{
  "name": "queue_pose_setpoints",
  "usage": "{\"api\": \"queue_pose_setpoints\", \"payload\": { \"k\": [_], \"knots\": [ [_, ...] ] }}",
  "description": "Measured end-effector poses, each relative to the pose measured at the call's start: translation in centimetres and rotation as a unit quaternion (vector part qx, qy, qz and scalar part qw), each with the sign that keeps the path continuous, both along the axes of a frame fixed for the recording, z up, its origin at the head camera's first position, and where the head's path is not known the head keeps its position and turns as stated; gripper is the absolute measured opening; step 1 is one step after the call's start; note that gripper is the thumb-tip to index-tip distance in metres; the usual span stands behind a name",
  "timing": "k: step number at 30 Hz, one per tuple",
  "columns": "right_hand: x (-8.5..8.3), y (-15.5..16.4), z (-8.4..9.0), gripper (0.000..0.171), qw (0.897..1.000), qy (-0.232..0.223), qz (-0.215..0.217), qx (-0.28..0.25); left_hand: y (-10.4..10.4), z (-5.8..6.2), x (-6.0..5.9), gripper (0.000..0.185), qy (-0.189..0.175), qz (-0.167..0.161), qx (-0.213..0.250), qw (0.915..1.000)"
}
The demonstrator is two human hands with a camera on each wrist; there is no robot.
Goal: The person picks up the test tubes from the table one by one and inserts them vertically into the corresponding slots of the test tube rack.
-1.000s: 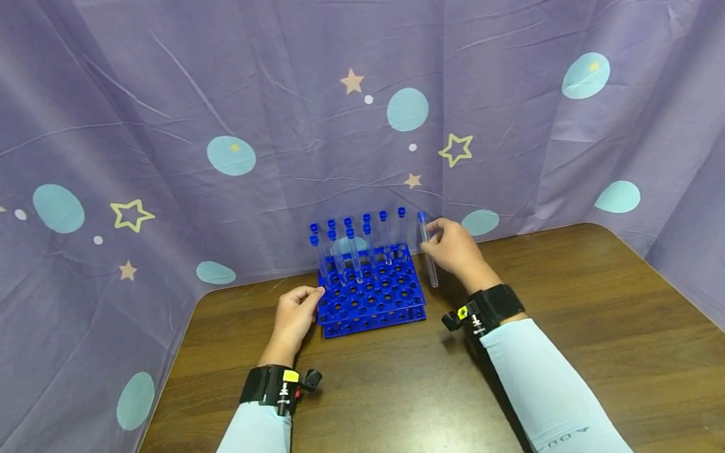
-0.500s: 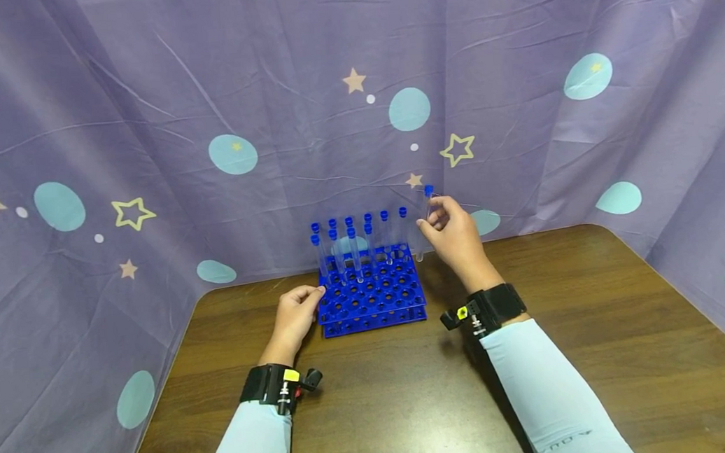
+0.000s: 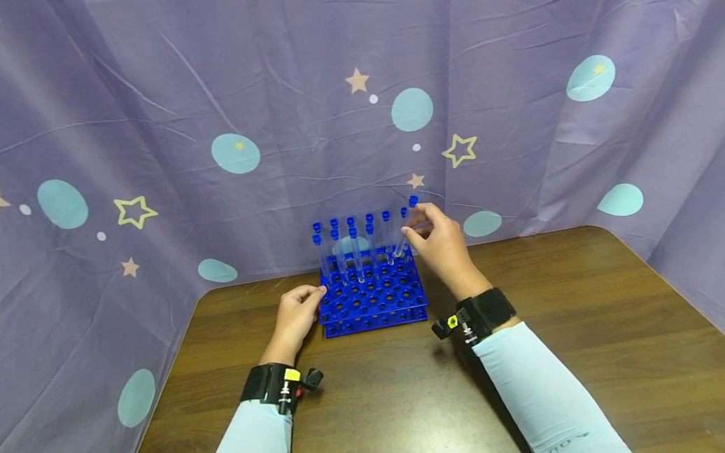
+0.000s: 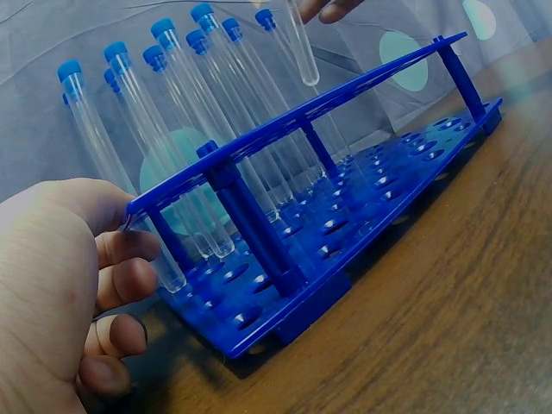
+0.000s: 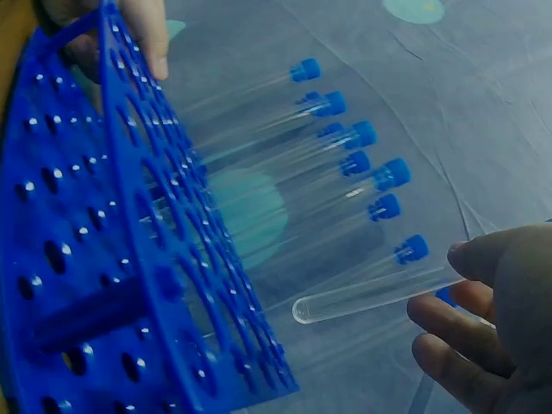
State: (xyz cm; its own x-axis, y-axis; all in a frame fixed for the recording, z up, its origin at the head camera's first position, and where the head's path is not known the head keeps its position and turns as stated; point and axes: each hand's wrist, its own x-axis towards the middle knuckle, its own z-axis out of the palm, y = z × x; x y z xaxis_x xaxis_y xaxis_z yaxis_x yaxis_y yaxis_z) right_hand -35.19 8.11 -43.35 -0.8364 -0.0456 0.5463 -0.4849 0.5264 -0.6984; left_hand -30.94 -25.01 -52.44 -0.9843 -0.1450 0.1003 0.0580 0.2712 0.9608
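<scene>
The right hand (image 3: 441,243) is pinching a capped test tube (image 3: 405,228), tilting its rounded end just above the blue rack (image 3: 374,297), while the left hand (image 3: 294,317) is gripping the rack's corner, steadying it on the bench (image 3: 598,350).

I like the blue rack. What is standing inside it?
The rack holds clear tubes with blue caps along its back rows. The front holes are empty. The right hand hides its far corner.

A purple cloth (image 3: 139,95) printed with stars and teal dots is hanging in front of me and draping down both sides. Under it, a brown wooden table (image 3: 596,322) is lying before me.
</scene>
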Motion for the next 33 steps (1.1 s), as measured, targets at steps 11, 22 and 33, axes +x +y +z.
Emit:
{"api": "queue_pose_setpoints", "payload": {
  "k": [11, 22, 33],
  "knots": [
    [-0.1, -1.5, -1.2, 0.052, 0.999, -0.029, 0.005, 0.017, 0.1, 0.1, 0.1, 0.031, -0.006, 0.002, -0.008, 0.9999],
    [-0.5, -2.2, -2.3, 0.052, 0.998, -0.036, 0.02, 0.05, 0.0, 0.1, -0.1, 0.032, -0.008, 0.002, -0.012, 0.9999],
    [-0.9, -2.5, -3.2, 0.054, 0.995, -0.053, 0.038, 0.08, 0.0, 0.1, 0.0, 0.033, -0.006, 0.002, -0.006, 1.0]
  ]
}}
